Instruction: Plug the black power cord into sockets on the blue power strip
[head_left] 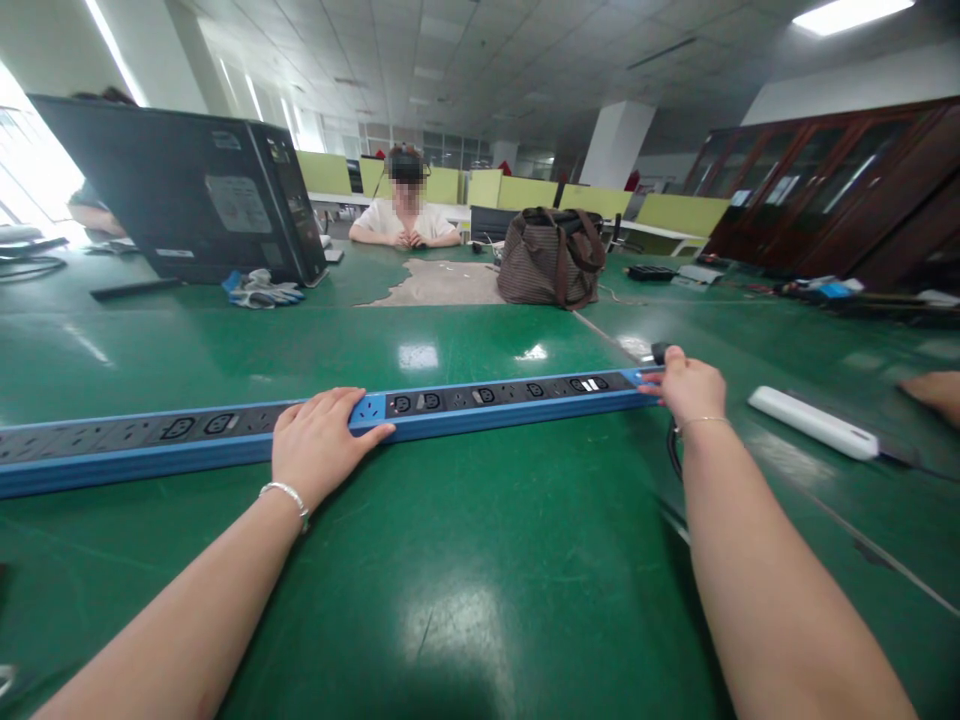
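Note:
A long blue power strip (pixel 510 408) with black socket panels lies across the green table, running out of view on the left. My left hand (pixel 316 440) grips it near the middle, fingers over the top and thumb along the near side. At the strip's right end, my right hand (pixel 688 388) is closed around a black power cord (pixel 660 352), its thick end poking out beyond the knuckles. Below that hand, part of the cord loops down toward the table. My right fingertips touch the strip's end; the palm side is hidden.
A white power strip (pixel 814 420) lies to the right, near another person's hand (pixel 934 392). Farther back are a black computer tower (pixel 202 195), work gloves (pixel 261 290) and a brown bag (pixel 551 258). Across the table sits a person (pixel 405 225), hands together.

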